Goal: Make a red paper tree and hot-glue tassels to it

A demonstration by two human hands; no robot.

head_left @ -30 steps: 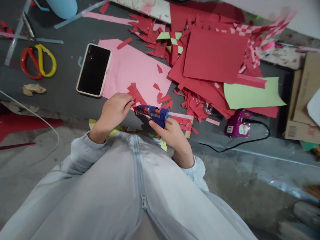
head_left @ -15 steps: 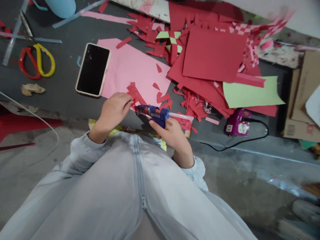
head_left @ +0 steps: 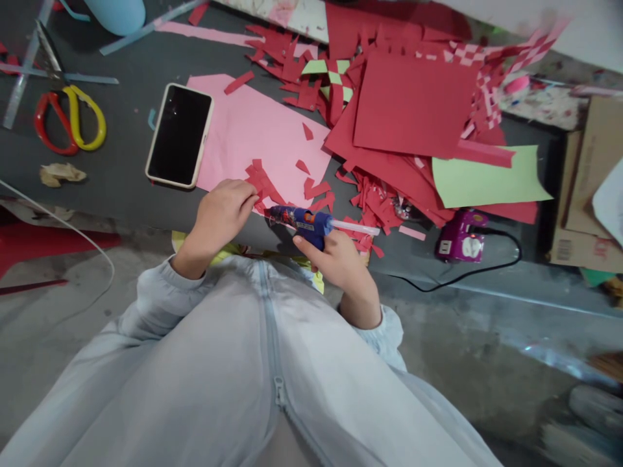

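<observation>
At the near edge of the table, a blue glue gun lies level in the right hand, fingers wrapped round its grip, with a clear glue stick poking out of its back end toward the right. Its nozzle points left at a small red paper piece, which the left hand pinches with curled fingers. That piece sits on the lower edge of a pink sheet. A phone lies face up just left of the sheet, partly on it. Scissors with red and yellow handles rest well apart at far left. To the right are piled red sheets, a green sheet and a purple device with a black cord.
</observation>
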